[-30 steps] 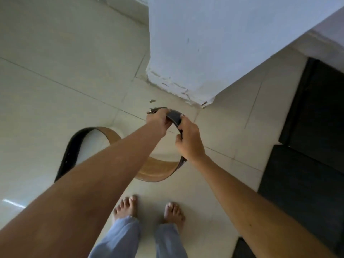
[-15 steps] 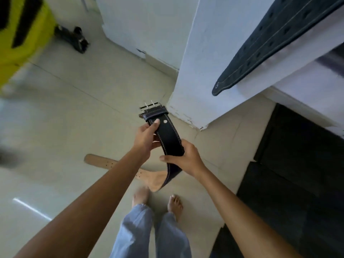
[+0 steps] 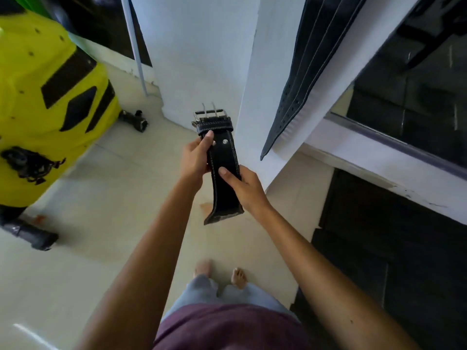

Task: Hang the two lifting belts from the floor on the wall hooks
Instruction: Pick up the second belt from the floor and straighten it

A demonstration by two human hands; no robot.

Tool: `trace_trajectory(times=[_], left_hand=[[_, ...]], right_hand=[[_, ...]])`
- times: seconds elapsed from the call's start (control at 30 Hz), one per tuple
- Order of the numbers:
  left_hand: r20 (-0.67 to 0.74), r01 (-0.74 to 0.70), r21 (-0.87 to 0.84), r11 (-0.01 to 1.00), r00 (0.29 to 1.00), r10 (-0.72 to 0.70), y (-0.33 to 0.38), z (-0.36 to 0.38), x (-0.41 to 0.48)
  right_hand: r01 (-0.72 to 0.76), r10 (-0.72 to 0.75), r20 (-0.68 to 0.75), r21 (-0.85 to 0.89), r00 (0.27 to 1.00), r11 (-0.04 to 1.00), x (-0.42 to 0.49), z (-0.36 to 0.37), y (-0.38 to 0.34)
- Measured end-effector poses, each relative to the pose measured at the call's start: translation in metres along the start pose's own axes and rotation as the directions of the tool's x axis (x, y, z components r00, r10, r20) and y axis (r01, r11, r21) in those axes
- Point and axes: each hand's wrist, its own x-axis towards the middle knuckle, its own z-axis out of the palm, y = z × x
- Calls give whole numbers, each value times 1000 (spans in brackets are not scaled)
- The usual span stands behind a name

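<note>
I hold a black leather lifting belt (image 3: 222,157) with white stitching in front of me, buckle end up. Its steel two-prong buckle (image 3: 208,114) points toward the white pillar (image 3: 262,79). My left hand (image 3: 194,160) grips the belt's left edge just below the buckle. My right hand (image 3: 243,184) pinches the belt lower down on its right side, and the belt's lower part hangs behind it. A second dark belt (image 3: 307,64) hangs down along the pillar's right face; its top and the hook are out of view.
A large yellow and black machine (image 3: 48,102) stands at the left on a dark base (image 3: 30,234). A small black object (image 3: 135,121) lies near the wall foot. Black floor mats (image 3: 394,248) cover the right side. My bare feet (image 3: 219,272) stand on pale tiles.
I have raised the belt higher and straightened up; the tan inner side of the belt's tail is no longer seen. The view has tilted up, showing more of the hanging belt and the yellow machine.
</note>
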Motion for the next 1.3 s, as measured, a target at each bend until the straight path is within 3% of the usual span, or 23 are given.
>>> trace_trajectory(times=[0.3, 0.43, 0.53, 0.63, 0.77, 1.0, 1.17, 1.3], left_hand=[[170, -335, 37, 941, 930, 325, 57, 24, -62], [162, -438, -8, 899, 887, 433, 89, 44, -73], [105, -505, -26, 863, 857, 505, 108, 51, -73], [132, -516, -52, 855, 845, 518, 115, 50, -74], [200, -502, -74, 862, 839, 506, 110, 48, -76], [234, -514, -42, 857, 829, 508, 98, 56, -89], [185, -534, -82, 842, 822, 539, 105, 50, -86], [186, -509, -66, 858, 839, 511, 101, 41, -83]], right_hand=[[213, -160, -225, 232, 961, 949, -20, -38, -95], [327, -288, -199, 203, 937, 923, -22, -69, -137], [324, -312, -92, 192, 946, 926, -38, -72, -129], [239, -242, 27, 84, 970, 967, -65, -66, -79], [186, -187, 2, 74, 982, 980, -77, -63, -41], [372, -318, -245, 220, 916, 902, -48, -93, -142], [312, -305, -68, 269, 950, 911, -50, -76, -116], [207, -209, 57, 34, 976, 978, -73, -41, -29]])
